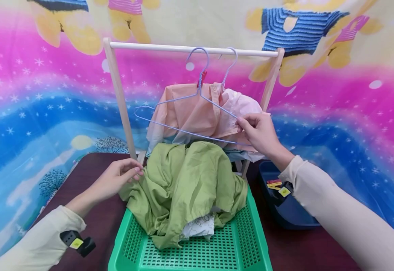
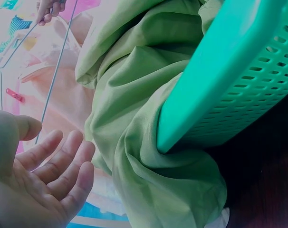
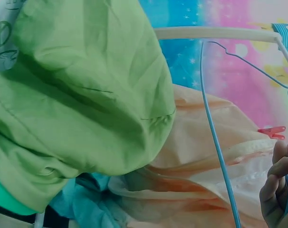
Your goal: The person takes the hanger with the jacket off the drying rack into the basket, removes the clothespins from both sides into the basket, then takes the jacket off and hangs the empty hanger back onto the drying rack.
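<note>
My right hand (image 1: 260, 131) pinches the right shoulder of a bare, pale blue wire hanger (image 1: 180, 129). The hanger's hook is at the height of the white rail (image 1: 169, 47); I cannot tell whether it rests on it. My left hand (image 1: 120, 177) is beside the left edge of a crumpled green garment (image 1: 190, 180); the left wrist view shows its fingers loosely bent, with nothing in the palm. That garment is heaped in a green perforated basket (image 1: 261, 241), over a white printed cloth (image 1: 198, 227). Behind the hanger hangs a peach garment (image 1: 183, 109) with a red clothespin (image 3: 272, 132).
The rack's wooden posts (image 1: 119, 94) stand at the back of the dark table (image 1: 92, 177). Another hanger hook (image 1: 232, 62) hangs on the rail above a pale pink garment (image 1: 242, 103). On the right, a dark blue bin (image 1: 298, 216) holds several coloured clothespins (image 1: 274, 184).
</note>
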The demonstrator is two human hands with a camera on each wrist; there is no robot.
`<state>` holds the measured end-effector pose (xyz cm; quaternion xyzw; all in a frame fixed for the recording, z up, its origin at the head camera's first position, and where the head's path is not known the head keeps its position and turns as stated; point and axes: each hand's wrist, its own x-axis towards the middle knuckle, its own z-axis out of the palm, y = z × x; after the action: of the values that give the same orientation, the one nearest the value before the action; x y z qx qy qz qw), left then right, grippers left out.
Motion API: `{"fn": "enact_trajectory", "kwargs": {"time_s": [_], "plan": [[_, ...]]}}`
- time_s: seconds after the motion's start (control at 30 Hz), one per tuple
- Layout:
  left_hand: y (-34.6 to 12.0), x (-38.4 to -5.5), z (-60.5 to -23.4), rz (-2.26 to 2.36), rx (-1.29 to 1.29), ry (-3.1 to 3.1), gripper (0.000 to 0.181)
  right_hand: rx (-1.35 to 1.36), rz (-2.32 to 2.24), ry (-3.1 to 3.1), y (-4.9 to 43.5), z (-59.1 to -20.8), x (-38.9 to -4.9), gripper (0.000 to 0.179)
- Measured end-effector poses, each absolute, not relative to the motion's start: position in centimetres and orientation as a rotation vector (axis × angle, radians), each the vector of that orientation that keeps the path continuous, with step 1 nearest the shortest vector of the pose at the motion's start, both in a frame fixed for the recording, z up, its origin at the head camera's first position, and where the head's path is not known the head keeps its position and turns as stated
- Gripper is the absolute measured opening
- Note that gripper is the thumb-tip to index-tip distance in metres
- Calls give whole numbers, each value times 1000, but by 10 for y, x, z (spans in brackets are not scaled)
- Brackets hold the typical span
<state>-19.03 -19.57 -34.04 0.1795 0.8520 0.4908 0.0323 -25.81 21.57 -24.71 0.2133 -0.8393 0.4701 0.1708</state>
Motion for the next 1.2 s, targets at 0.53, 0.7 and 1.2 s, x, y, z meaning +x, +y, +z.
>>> {"fn": "enact_trajectory", "kwargs": {"time_s": [0.53, 0.7, 1.2], "plan": [[-198, -192, -339, 1470, 543, 2648, 30, 567, 1400, -2324, 187, -224, -276, 26], [-197, -193, -338, 1488, 522, 2605, 31, 542, 1407, -2358, 176, -214, -278, 27], [-192, -197, -339, 1486, 569, 2592, 31, 545, 1432, -2438, 147, -199, -286, 24]]}}
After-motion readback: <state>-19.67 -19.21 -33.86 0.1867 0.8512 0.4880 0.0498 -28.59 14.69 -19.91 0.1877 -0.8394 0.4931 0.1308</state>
